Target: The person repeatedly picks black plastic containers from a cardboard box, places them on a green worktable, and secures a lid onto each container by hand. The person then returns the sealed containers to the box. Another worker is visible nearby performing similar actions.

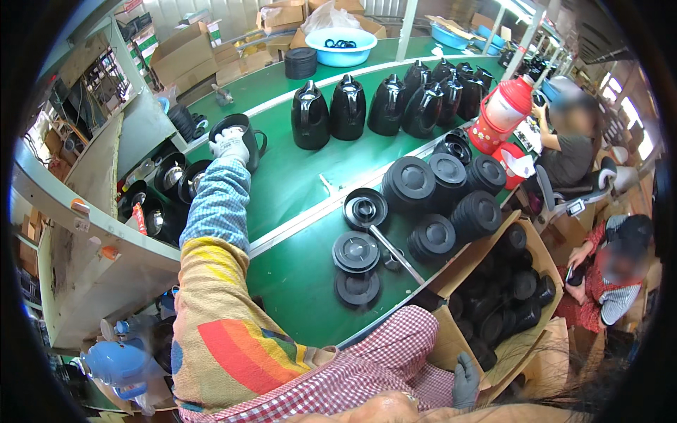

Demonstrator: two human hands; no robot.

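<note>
At the left end of the green table my left hand [231, 146], in a white glove, reaches far out. Its fingers close on the upper part of a black jug [252, 156] with a side handle and an open top. Close by, several open black jug bodies [171, 175] lie with shiny insides showing. My right hand [465, 382], in a grey glove, is low beside a cardboard box [443, 321] full of round black parts. Its fingers look stretched out, and nothing shows in them.
Black jugs [310, 116] with shiny spouts stand along the table's middle. Nearer are stacked black round lids [409, 180], loose lids [356, 252] and a metal rod [397, 255]. A blue basin [341, 47] stands behind. A red thermos [502, 114] and two people [575, 144] are on the right.
</note>
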